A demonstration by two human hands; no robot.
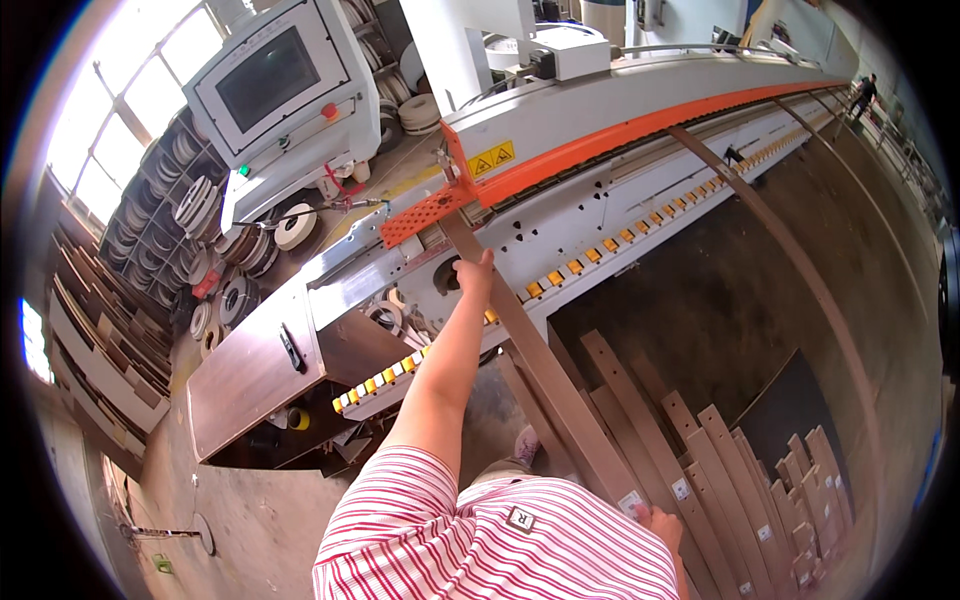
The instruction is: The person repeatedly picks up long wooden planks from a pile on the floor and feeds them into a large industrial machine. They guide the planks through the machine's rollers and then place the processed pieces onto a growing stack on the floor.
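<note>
Long brown board slants from the edge-banding machine's bed, far end at the perforated orange guard, to the person's right hand, its grip closed on the labelled near end; left hand lies against the left edge, closure cannot be told. Around: brown strips stacked close on the right, control console beyond at left, utility knife on the brown desk. Room: concrete floor, shelved banding rolls, bright windows.

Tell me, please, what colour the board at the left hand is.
The board is brown, clearest in the head view.
</note>
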